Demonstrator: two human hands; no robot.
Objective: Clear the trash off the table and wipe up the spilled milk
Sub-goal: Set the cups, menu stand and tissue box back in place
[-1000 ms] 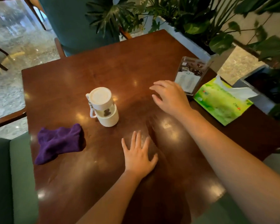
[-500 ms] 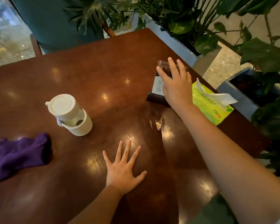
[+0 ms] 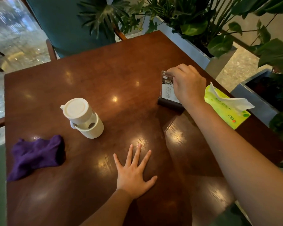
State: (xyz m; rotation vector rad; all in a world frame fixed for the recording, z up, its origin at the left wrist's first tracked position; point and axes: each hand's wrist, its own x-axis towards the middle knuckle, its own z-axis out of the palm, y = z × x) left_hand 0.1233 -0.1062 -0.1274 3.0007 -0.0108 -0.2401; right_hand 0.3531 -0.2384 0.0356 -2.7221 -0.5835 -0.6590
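1. Right: green tissue pack [image 3: 225, 106], just beside sign holder [image 3: 167, 88]; plants [image 3: 203, 22] beyond.
2. Right hand [image 3: 189, 85] curled round holder's top (tilted).
3. Left hand [image 3: 134, 175] flat, fingers spread, on table [image 3: 96, 75].
4. Near left: crumpled purple cloth [image 3: 36, 155]; white cup [image 3: 83, 117] upright, centre.

Glossy dark wood table [image 3: 104, 75], fuzzy purple cloth [image 3: 36, 156], matt white cup [image 3: 83, 118]

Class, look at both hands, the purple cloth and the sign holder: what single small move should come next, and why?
Probably set the sign holder aside: the right hand grips its top, perhaps to clear that patch. The left hand lies flat on the table, free to reach the purple cloth. No milk shows clearly.
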